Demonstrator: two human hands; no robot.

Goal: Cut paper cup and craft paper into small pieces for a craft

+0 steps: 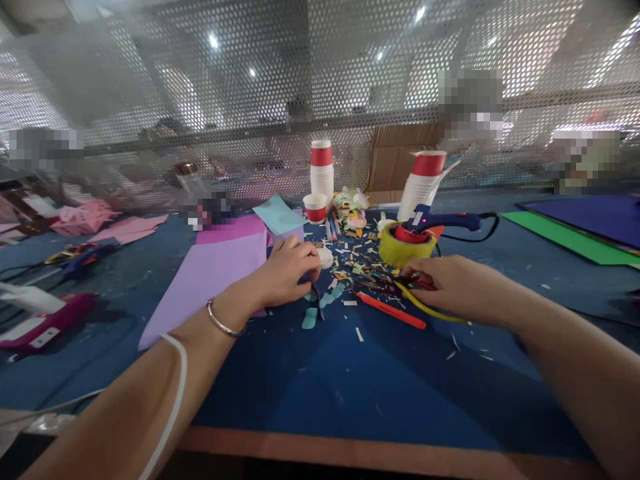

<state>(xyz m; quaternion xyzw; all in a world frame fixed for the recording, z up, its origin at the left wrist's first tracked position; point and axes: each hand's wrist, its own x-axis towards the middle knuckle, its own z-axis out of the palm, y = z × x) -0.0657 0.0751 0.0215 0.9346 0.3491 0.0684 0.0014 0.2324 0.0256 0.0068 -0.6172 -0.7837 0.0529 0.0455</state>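
Observation:
My left hand [289,272] is closed, its fingers curled down around a dark curved strip [317,300] just above the table. Light-blue paper scraps [310,318] lie right below that strip. My right hand [447,285] is closed on the red handles of dark scissors [387,283], whose blades point left into the paper clippings; its fingers partly hide them. A yellow strip [423,305] passes under this hand. An orange-red pen-like stick [393,311] lies in front of the scissors. Behind my right hand is a roll of yellow tape [406,248].
A blue glue gun [445,220] rests over the tape roll. Stacked paper cups [321,170] and a second stack [420,190] stand behind. Purple sheets [215,273] lie left, green and blue sheets [560,237] right. A magenta device [50,323] is far left.

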